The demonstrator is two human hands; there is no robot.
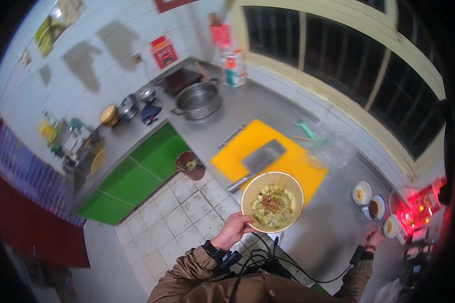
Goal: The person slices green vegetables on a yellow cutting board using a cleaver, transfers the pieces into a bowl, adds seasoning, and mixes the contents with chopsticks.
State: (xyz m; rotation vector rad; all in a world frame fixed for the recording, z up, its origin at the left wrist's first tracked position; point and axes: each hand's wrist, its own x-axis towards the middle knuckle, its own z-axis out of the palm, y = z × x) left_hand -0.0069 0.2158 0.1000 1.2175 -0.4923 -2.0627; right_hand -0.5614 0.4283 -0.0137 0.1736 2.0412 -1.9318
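Note:
My left hand (235, 228) grips the rim of a cream-coloured bowl (246, 189), its thumb over the edge. Pale green chopped vegetables (267, 216) lie in the bowl with a reddish-brown seasoning (272, 202) on top. At the right, my right hand (374, 238) is at the side of a small white bowl (391, 226) with yellowish contents; its fingers are small and blurred, so the grip is unclear. Behind the cream bowl, a cleaver (264, 156) rests on a yellow cutting board (231, 159). Two more small bowls, one white (361, 193) and one with dark sauce (376, 207), stand near my right hand.
A steamer pot (198, 101) stands at the counter corner beside a dark cooktop (181, 80). Clear plastic bags (331, 146) and a green peeler (305, 128) lie by the window. A brown bin (191, 170) is on the tiled floor. Cables (256, 257) hang before me.

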